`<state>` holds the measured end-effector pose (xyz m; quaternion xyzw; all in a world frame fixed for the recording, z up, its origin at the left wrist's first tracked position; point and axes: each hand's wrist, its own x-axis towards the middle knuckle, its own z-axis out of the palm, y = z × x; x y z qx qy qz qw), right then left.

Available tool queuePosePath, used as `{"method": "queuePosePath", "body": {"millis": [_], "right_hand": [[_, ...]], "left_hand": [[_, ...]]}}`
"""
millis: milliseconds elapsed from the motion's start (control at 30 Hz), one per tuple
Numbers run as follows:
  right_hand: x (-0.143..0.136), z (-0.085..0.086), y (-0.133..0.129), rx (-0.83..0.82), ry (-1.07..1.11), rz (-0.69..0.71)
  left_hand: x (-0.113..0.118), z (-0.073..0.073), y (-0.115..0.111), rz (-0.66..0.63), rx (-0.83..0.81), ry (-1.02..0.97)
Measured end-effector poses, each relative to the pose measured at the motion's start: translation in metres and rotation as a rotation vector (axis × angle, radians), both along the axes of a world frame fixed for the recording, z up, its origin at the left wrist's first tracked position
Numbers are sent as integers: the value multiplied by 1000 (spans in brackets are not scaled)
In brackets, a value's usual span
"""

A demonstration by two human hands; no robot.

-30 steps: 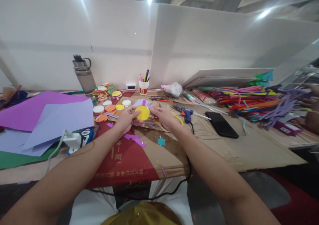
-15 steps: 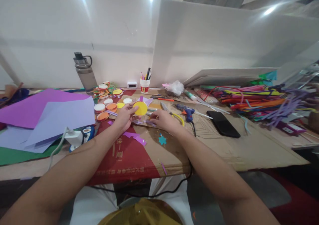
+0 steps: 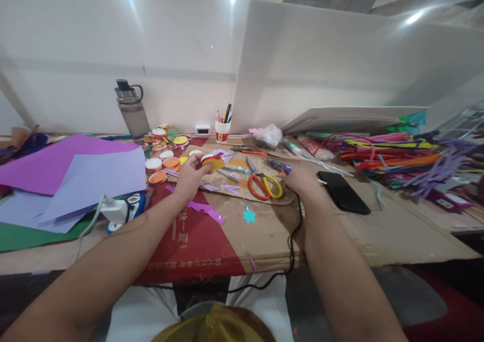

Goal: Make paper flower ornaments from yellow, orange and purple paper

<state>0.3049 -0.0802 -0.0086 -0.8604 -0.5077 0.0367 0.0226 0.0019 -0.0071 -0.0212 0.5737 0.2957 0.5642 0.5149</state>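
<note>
My left hand [image 3: 191, 176] pinches a small round disc [image 3: 214, 162] with a yellow face and a red and white rim, tilted above the table. A purple strip shows at its far edge. My right hand [image 3: 302, 181] is closed over a blue hot glue gun [image 3: 288, 169], most of which it covers. A white glue stick [image 3: 321, 181] pokes out on its right. Scissors [image 3: 266, 183] with one red and one yellow handle lie open between the hands. Purple paper scraps [image 3: 207, 210] and a turquoise paper flower [image 3: 248, 215] lie nearer to me.
Similar round discs [image 3: 154, 164] are grouped left of my left hand. Purple sheets [image 3: 98, 180], a power strip [image 3: 126, 212] and a bottle [image 3: 132, 111] stand or lie further left. To the right are a phone [image 3: 343, 191] and pipe cleaners [image 3: 401, 155]. A black cord [image 3: 293, 243] trails off the table's front edge.
My right hand has moved right, away from the disc, to the glue gun, uncovering the scissors. In my left hand the disc has tipped, so its rim shows.
</note>
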Motion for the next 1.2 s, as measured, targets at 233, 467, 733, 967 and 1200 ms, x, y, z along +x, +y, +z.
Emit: {"method": "queuePosePath", "body": {"millis": [233,467,733,967,1200], "right_hand": [[13,-8,4,61,88,-97],[3,-1,5,654,583,-191],[-74,19,-15,783,1152,386],[-83,18,-27,640,804,576],[-91,22,-30,583,619,635]], "left_hand": [[-8,9,-7,189,656,347],[-10,12,-8,264,857,437],[-13,7,-3,321,850,458],[-14,4,2,401,852,530],[-13,10,-2,402,838,571]]}}
